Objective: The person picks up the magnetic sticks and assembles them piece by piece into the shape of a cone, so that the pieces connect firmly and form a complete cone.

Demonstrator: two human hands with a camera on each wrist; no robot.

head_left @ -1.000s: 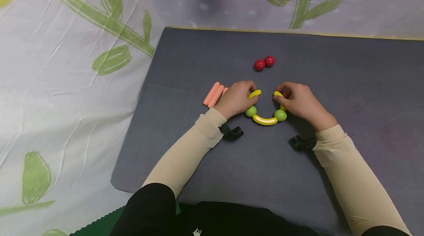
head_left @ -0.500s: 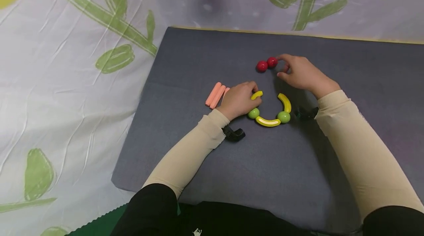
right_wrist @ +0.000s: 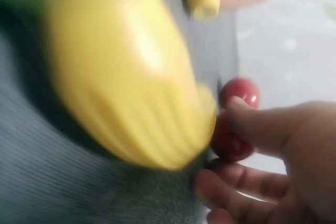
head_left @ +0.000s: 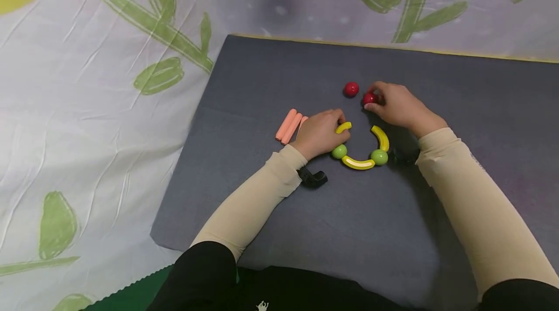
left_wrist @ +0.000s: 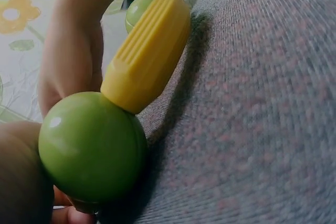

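In the head view my left hand (head_left: 320, 131) grips a curved yellow piece (head_left: 344, 127), partly hidden by its fingers. A green ball (head_left: 339, 151) sits just below that hand, large in the left wrist view. From it a half ring runs on through a yellow piece with a pale stripe (head_left: 358, 163), a second green ball (head_left: 379, 157) and another curved yellow piece (head_left: 381, 138). Above the ring's open top, my right hand (head_left: 399, 107) pinches a glossy red ball (head_left: 369, 99) between thumb and fingers. The other red ball (head_left: 351, 89) lies to its left.
Pink sticks (head_left: 288, 126) lie side by side left of my left hand, one partly covered by it. The grey table (head_left: 262, 214) has its left edge beside a white leaf-printed sheet (head_left: 109, 146), and its back edge at a similar sheet.
My right hand let go of the right yellow piece, reached up to the red balls and drew one away toward the ring. My left hand keeps its hold on the yellow piece.
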